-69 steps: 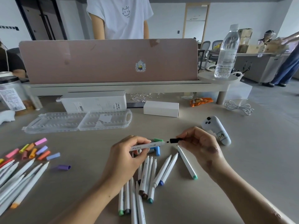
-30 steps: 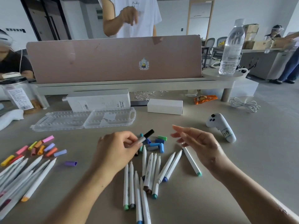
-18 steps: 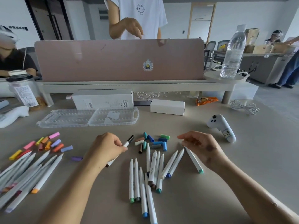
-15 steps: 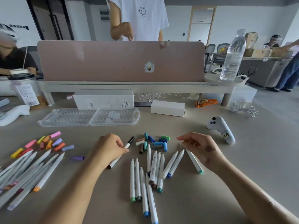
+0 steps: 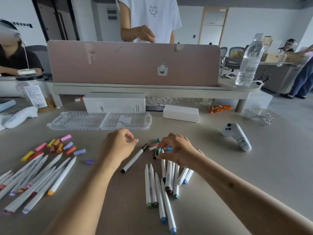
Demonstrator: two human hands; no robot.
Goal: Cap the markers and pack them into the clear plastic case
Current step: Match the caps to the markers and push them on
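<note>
Right hand [image 5: 179, 150] over loose caps [image 5: 155, 146] — empty-fingered.

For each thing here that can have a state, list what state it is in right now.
Clear plastic case: open flat, no markers in it.
Black marker: capped, lying on the table, not held.
Left hand: empty, fingers curled, above the black marker.
Right hand: open, fingers reaching into the loose caps.
Centre markers: lying loose.
Left markers: lying loose.
Laptop: open.
Water bottle: upright, capped.
</note>
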